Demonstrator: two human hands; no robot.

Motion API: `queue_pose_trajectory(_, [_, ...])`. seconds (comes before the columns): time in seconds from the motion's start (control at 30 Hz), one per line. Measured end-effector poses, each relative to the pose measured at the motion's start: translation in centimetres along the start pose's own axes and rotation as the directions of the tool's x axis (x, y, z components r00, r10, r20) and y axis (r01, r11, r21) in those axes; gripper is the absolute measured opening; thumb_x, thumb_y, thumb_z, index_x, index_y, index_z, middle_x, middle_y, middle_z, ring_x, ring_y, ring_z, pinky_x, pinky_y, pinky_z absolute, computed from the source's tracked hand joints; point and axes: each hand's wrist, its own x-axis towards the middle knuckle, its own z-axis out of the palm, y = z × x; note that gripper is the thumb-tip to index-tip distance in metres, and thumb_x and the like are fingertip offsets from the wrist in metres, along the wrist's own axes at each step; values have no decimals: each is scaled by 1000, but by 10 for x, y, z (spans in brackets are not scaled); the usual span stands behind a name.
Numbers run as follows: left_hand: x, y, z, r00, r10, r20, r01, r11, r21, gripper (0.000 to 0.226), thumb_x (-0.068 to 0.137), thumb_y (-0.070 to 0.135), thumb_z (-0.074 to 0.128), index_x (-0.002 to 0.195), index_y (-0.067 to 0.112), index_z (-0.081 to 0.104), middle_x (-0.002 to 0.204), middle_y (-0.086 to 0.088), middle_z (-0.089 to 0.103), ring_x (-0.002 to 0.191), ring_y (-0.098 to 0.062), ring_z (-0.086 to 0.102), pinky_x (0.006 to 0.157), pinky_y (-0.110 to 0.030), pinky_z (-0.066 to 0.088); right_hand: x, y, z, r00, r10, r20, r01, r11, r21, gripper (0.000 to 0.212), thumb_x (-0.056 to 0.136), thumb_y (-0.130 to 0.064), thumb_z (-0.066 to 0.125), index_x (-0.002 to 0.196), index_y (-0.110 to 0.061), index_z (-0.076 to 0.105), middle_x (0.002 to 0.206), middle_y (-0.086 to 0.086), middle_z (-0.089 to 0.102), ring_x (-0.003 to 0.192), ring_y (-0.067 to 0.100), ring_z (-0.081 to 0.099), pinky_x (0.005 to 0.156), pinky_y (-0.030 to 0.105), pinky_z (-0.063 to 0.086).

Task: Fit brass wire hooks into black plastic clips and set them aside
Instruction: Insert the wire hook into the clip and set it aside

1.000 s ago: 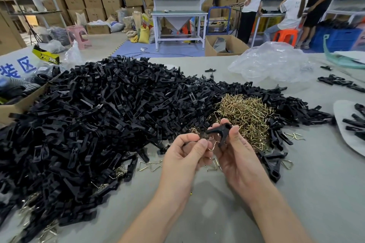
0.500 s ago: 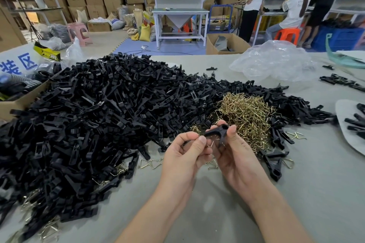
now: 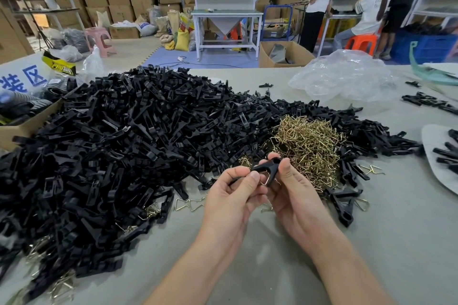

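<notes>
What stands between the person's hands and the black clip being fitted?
Nothing visible. The left hand and the right hand both pinch the black clip, held above the table near the brass hook pile.

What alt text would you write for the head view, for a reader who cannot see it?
A left hand and a right hand hold one black clip with a wire hook against it, over a grey table. Behind lie a big heap of clips and a smaller pile of brass hooks.
</notes>
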Motion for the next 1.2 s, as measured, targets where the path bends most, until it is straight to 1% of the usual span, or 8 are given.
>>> queue_pose_trajectory(0.2, [2,-4,-2,999,29,-45,-30,999,-22,23,71,8,72,91,7,61,77,-13,73,59,-15,66,58,-25,57,-1,2,1,999,-39,26,41,997,-68,25,84,-25,60,100,-10,73,94,13,75,76,18,73,68,26,61])
queue_pose_trajectory(0.37, [0,-13,0,999,36,12,-36,999,-27,27,73,9,74,99,8,66,85,-13,73,72,-18,68,66,-28,58,-3,3,3,1000,-8,7,9,998,-65,25,86,-27,59,100,-11,75,90,14,73,72,20,70,62,28,60])
queue_pose_trajectory(0.57, [-3,-20,0,992,119,49,-127,965,229,23,85,4,70,107,9,66,93,-6,74,81,-14,67,72,-23,57,-5,2,2,998,52,-48,-53,998,-20,33,89,-39,57,102,-14,73,87,12,71,68,19,69,52,27,54])
queue_pose_trajectory(0.7, [-7,-26,2,968,218,127,-251,779,574,27,90,1,68,103,24,65,92,11,72,84,-2,64,77,-15,50,-5,12,7,990,10,-142,-10,1000,-2,33,99,-40,51,78,-26,72,80,2,64,67,18,63,71,35,53])
queue_pose_trajectory(0.77, [-10,-28,4,948,246,202,-316,647,694,34,92,2,66,113,30,64,104,23,70,100,7,62,88,-11,46,-6,16,10,980,-5,-198,10,1000,26,33,100,-37,52,75,-26,71,80,0,65,69,16,65,70,32,56])
queue_pose_trajectory(0.87, [-8,-28,6,922,295,250,-376,531,760,35,95,-2,60,120,21,65,124,21,64,112,15,56,97,-7,40,-7,18,13,964,0,-264,19,998,67,42,100,-35,51,67,-25,74,79,-1,70,70,12,69,63,25,58])
queue_pose_trajectory(1.0, [-9,-28,8,957,219,189,-287,639,714,39,97,-10,50,106,27,62,113,19,67,85,4,68,76,-5,47,-8,22,19,962,6,-273,26,993,112,45,101,-31,48,63,-24,73,80,0,69,70,12,67,65,24,58])
queue_pose_trajectory(1.2, [-9,-28,9,948,271,166,-303,613,729,42,96,-9,51,95,33,60,104,27,69,90,4,67,77,-6,47,-11,27,22,964,2,-265,21,996,85,39,99,-29,48,66,-25,68,75,-2,65,67,11,63,71,28,51])
